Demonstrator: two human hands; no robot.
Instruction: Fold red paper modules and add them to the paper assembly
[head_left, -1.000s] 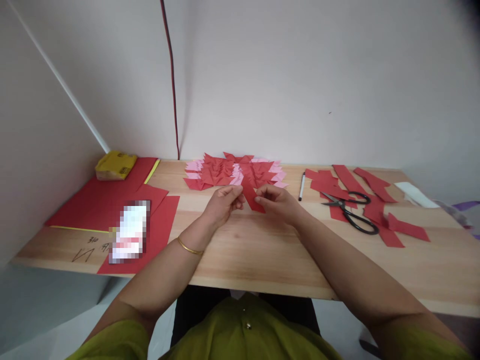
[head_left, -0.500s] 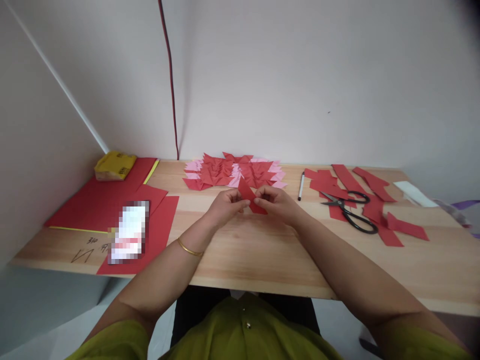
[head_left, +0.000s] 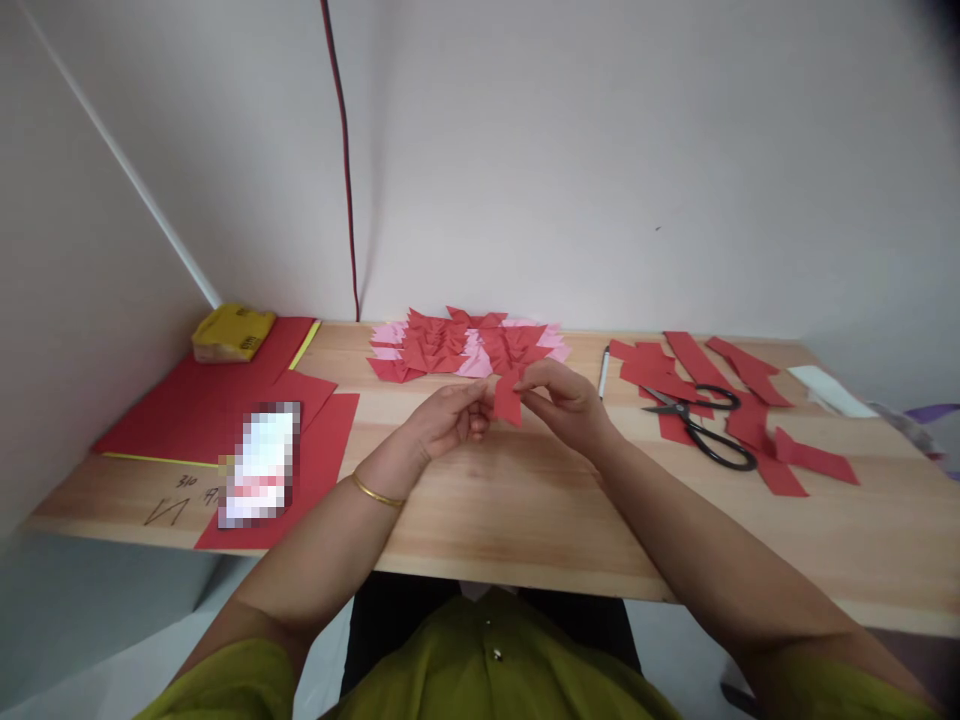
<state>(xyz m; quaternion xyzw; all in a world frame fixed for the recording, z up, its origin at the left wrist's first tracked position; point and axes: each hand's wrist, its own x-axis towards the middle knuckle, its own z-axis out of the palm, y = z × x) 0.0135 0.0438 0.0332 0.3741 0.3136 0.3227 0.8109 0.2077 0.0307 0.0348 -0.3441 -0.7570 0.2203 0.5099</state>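
Between my two hands, above the middle of the wooden table, is a small piece of red paper (head_left: 508, 400). My left hand (head_left: 451, 420) pinches its left side, fingers curled behind it. At the upper right edge, my right hand (head_left: 561, 398) grips the paper between thumb and fingers. Just beyond my hands lie rows of folded red and pink paper pieces (head_left: 439, 350), close to the wall. Their nearest part is partly hidden by my hands.
On the right lie black-handled scissors (head_left: 694, 420) among red paper strips (head_left: 750, 415), with a pen (head_left: 604, 372) beside them. Large red sheets (head_left: 187, 400) cover the left, bearing a yellow packet (head_left: 234, 333) and a blurred-out object (head_left: 262, 460). A white paper (head_left: 831, 390) is far right.
The red paper has turned from a slanted strip to a more upright, shorter-looking piece. My left fingers have curled further behind it, and my right hand has shifted its hold to the upper edge.
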